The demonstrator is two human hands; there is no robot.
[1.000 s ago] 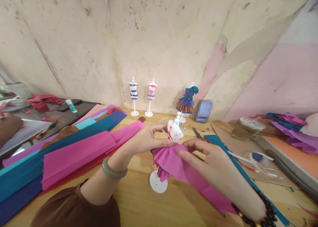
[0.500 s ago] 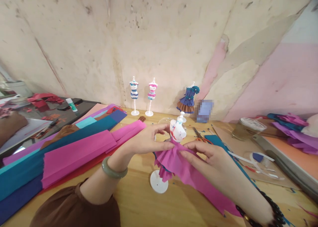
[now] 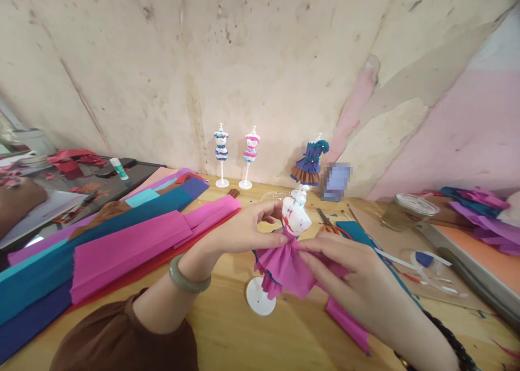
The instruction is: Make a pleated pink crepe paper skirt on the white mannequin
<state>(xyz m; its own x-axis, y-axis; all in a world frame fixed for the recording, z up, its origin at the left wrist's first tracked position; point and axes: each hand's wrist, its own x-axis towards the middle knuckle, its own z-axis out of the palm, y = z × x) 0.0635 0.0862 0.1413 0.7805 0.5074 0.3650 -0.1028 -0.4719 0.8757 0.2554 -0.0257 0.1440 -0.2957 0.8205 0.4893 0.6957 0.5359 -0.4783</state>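
In the middle stands a small white dress form (image 3: 296, 217) on a round white base (image 3: 260, 297), tilted a little. A magenta crepe paper strip (image 3: 286, 268) is gathered in folds at its waist, over a darker layer. My left hand (image 3: 260, 231) is closed around the form's waist, its thumb pressing the gathered paper; the other fingers are partly hidden behind the form. Thumb and forefinger of my right hand (image 3: 339, 268) pinch the magenta strip just right of the waist. The strip's loose end hangs below that hand onto the table.
Folded crepe paper sheets (image 3: 130, 252) cover the left. Two bare dress forms (image 3: 221, 153) and a dressed one (image 3: 309, 162) stand by the wall. Scissors (image 3: 331, 223), a lidded cup (image 3: 408, 211) and cardboard (image 3: 392, 252) lie right. Another person's hand (image 3: 22, 200) is far left.
My right hand has drawn the strip inward, bunching another fold at the waist, so less of the strip shows at right. The form has shifted slightly right and down in view.
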